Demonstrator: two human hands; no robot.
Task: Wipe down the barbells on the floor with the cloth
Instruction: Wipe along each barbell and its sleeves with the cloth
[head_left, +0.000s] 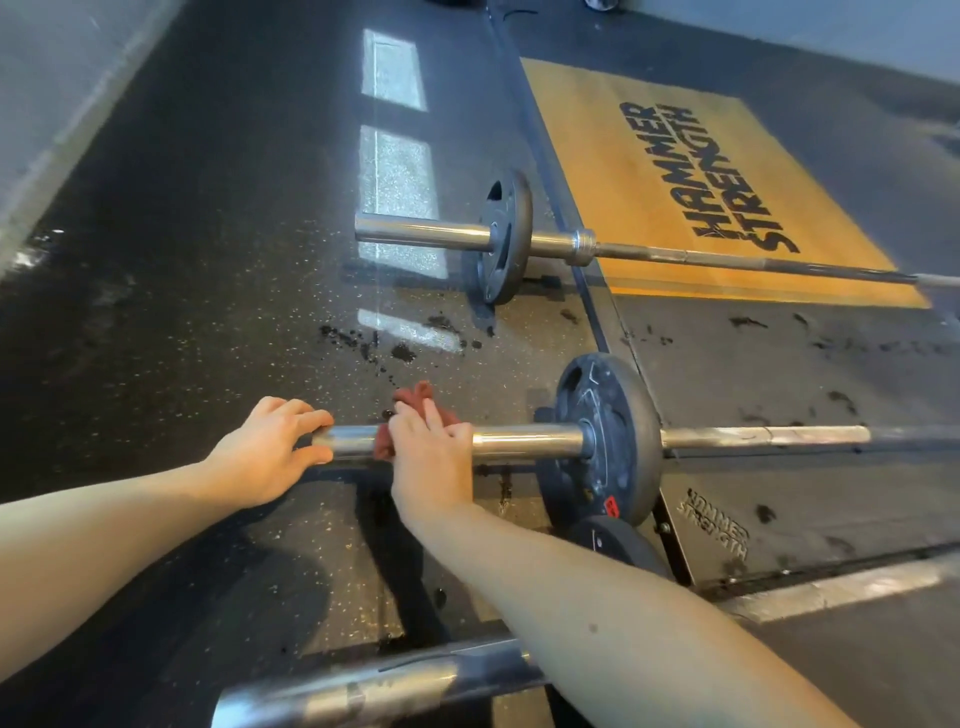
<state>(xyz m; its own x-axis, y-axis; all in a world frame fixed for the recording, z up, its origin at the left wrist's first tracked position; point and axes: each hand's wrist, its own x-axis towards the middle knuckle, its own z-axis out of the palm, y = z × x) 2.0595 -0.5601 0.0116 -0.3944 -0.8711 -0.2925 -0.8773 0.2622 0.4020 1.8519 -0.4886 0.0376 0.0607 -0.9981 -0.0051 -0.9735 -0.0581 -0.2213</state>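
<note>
while clamping red cloth (385, 442) onto near barbell (524, 441) sleeve, right hand (431, 460) curled round both, left hand (260, 454) pinching sleeve's free end, second barbell (426, 234) well apart beyond

**Hammer Strength, twice on the floor**

"HAMMER STRENGTH" stands in big black letters, the two words stacked, on the yellow platform panel (582, 135) at far right. The same brand shows again, smaller, pale and worn, on the dark platform panel (831, 493) at near right. A red sticker (611, 505) on the weight plate (628, 405) of the near barbell (519, 440) is too small to read.
</note>
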